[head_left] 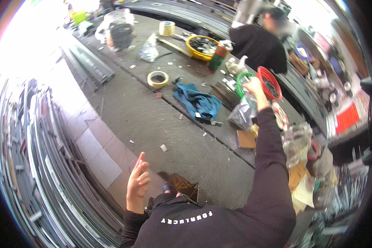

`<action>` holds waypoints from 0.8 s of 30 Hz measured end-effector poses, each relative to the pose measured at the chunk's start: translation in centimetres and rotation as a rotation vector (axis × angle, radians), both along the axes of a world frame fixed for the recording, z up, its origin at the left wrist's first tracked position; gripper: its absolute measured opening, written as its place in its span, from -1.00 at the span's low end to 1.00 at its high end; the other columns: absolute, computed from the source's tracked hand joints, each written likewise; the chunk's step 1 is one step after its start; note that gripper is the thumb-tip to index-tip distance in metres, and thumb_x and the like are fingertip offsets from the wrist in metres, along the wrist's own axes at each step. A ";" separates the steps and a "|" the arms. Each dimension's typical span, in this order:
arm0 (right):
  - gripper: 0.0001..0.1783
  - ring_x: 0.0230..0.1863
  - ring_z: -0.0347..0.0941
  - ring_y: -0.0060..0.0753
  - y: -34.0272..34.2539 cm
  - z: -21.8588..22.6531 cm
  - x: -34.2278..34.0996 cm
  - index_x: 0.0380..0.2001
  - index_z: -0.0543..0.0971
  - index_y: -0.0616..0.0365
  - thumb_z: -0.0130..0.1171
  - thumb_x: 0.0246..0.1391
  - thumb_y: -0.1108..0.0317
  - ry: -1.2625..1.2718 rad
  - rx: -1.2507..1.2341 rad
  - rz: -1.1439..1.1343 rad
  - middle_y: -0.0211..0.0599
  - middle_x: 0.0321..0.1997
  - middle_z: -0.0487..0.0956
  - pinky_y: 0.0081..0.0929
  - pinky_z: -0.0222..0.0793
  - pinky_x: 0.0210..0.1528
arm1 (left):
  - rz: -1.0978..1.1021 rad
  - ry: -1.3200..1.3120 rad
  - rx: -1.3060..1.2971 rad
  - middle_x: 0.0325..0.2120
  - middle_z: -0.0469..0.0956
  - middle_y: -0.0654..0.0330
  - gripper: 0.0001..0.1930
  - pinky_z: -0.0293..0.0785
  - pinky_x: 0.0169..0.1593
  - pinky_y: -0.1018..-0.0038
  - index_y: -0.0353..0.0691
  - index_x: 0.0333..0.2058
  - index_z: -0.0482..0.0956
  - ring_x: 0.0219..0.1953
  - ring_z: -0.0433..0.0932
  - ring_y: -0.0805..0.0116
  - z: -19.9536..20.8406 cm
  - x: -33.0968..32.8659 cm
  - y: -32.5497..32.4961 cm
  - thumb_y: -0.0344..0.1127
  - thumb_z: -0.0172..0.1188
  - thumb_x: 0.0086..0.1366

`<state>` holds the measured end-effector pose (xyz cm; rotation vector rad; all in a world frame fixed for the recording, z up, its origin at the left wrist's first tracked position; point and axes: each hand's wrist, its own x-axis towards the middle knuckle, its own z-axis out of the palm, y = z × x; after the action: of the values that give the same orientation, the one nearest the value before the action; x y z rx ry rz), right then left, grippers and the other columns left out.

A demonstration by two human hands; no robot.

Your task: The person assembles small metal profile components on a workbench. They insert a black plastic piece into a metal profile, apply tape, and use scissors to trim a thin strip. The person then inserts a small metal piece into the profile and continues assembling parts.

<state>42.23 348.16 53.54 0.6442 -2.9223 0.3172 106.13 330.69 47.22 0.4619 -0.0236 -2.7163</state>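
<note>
My right arm stretches across the dark workbench (124,99), and my right hand (254,86) is at a green basket (239,87) of small parts. Its fingertips dip among the contents, so their grip is hidden. Against the green basket leans a red basket (269,83) with dark small parts. Below my right hand, a clear plastic bag (242,115) lies beside a brown block (246,139). My left hand (138,180) is raised near the bench's front edge, index finger extended and the others curled in. Whatever those curled fingers may hold is hidden.
A blue cloth (197,101), tape rolls (158,79), a spray can (220,56) and a yellow basket (201,48) stand or lie on the bench. Long metal profiles (41,165) are stacked at left. Another person (258,45) is across the bench. Bags and paper (304,190) crowd the right.
</note>
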 end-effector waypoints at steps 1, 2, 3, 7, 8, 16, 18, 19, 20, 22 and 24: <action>-0.72 -0.62 0.61 -0.32 0.1 0.1 0.0 -0.54 0.68 0.31 0.41 -0.17 0.25 0.030 -0.114 0.059 -0.11 -0.62 0.64 -0.30 0.55 -0.42 | -0.006 -0.019 -0.012 -0.21 0.51 0.26 -0.56 0.23 -0.67 0.78 -0.07 0.36 0.22 -0.66 0.23 0.74 0.0 -0.1 0.6 -0.36 -0.10 0.55; -0.74 -0.64 0.59 -0.34 0.3 0.2 0.0 -0.60 0.68 0.30 0.38 -0.16 0.26 0.160 -0.116 0.202 -0.10 -0.66 0.63 -0.28 0.54 -0.43 | -0.007 -0.018 -0.015 -0.20 0.52 0.26 -0.56 0.22 -0.66 0.77 -0.08 0.35 0.23 -0.66 0.22 0.74 0.1 -0.2 1.2 -0.35 -0.08 0.55; -0.77 -0.64 0.58 -0.39 0.4 0.2 0.0 -0.56 0.68 0.29 0.38 -0.13 0.30 0.076 -0.190 0.201 -0.18 -0.66 0.62 -0.34 0.52 -0.47 | -0.020 -0.075 -0.059 -0.22 0.52 0.29 -0.56 0.19 -0.64 0.76 -0.08 0.34 0.25 -0.66 0.20 0.72 0.0 -0.2 1.8 -0.34 -0.05 0.54; -0.79 -0.53 0.61 -0.37 1.1 0.0 0.0 -0.45 0.63 0.36 0.35 0.04 0.37 -0.159 -0.431 0.153 -0.17 -0.53 0.64 -0.42 0.55 -0.42 | -0.064 -0.105 0.029 -0.25 0.49 0.33 -0.60 0.23 -0.67 0.77 -0.02 0.32 0.29 -0.69 0.21 0.72 -0.5 0.0 4.0 -0.36 -0.12 0.56; -0.80 -0.46 0.64 -0.34 1.2 0.0 0.0 -0.37 0.61 0.38 0.31 0.09 0.40 -0.222 -0.605 0.165 -0.13 -0.43 0.66 -0.40 0.59 -0.37 | -0.067 -0.128 0.035 -0.24 0.50 0.32 -0.60 0.23 -0.67 0.77 -0.01 0.32 0.29 -0.69 0.21 0.72 -0.8 0.0 4.2 -0.36 -0.13 0.56; -0.70 -0.42 0.46 -0.34 0.0 0.2 0.6 -0.04 0.50 0.29 0.15 0.13 0.54 -1.171 -1.921 0.104 -0.23 -0.31 0.51 -0.48 0.49 -0.38 | 0.016 -0.023 0.080 -0.23 0.53 0.27 -0.58 0.26 -0.67 0.79 -0.03 0.35 0.23 -0.67 0.25 0.75 -1.5 1.1 3.2 -0.38 -0.16 0.57; -0.82 -0.51 0.41 -0.48 -1.0 -0.4 0.1 -0.18 0.59 0.28 0.20 0.14 0.48 -0.959 -1.764 0.109 -0.38 -0.46 0.48 -0.53 0.39 -0.53 | 0.084 -0.011 0.075 -0.23 0.53 0.26 -0.57 0.29 -0.67 0.78 -0.03 0.35 0.22 -0.68 0.27 0.73 -1.3 1.4 2.6 -0.39 -0.17 0.57; -0.85 -0.60 0.35 -0.60 -1.1 -0.8 -0.2 -0.30 0.63 0.28 0.27 0.12 0.40 -0.766 -1.381 0.004 -0.53 -0.62 0.42 -0.54 0.28 -0.63 | 0.118 -0.001 0.087 -0.22 0.54 0.24 -0.57 0.32 -0.68 0.77 -0.03 0.35 0.23 -0.68 0.28 0.72 -1.1 1.6 2.4 -0.39 -0.17 0.56; -0.75 -0.55 0.51 -0.40 -1.8 -1.4 -0.6 -0.35 0.66 0.35 0.33 0.05 0.32 -0.397 -0.846 -0.094 -0.33 -0.63 0.56 -0.41 0.40 -0.54 | 0.144 -0.013 0.072 -0.22 0.54 0.24 -0.57 0.32 -0.68 0.77 -0.03 0.35 0.23 -0.68 0.29 0.71 -1.1 1.8 2.2 -0.39 -0.17 0.56; -0.65 -0.38 0.66 -0.10 -2.2 -2.8 -1.4 -0.38 0.69 0.37 0.41 -0.07 0.22 0.067 -0.398 0.081 0.03 -0.48 0.68 -0.25 0.54 -0.36 | 0.207 0.014 0.066 -0.21 0.55 0.23 -0.57 0.31 -0.68 0.77 -0.03 0.35 0.24 -0.68 0.30 0.71 -1.1 2.3 1.9 -0.39 -0.16 0.56; -0.60 -0.21 0.67 0.08 -2.5 -3.8 -2.4 -0.39 0.71 0.32 0.44 -0.15 0.14 0.099 -0.140 0.030 0.26 -0.31 0.66 -0.13 0.57 -0.15 | 0.226 0.019 0.066 -0.20 0.55 0.22 -0.57 0.32 -0.66 0.76 -0.03 0.36 0.24 -0.66 0.32 0.70 -1.2 2.9 1.9 -0.39 -0.18 0.57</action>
<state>39.81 345.65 49.79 0.6637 -2.7694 0.4737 108.99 332.62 45.98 0.4295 0.1172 -2.5053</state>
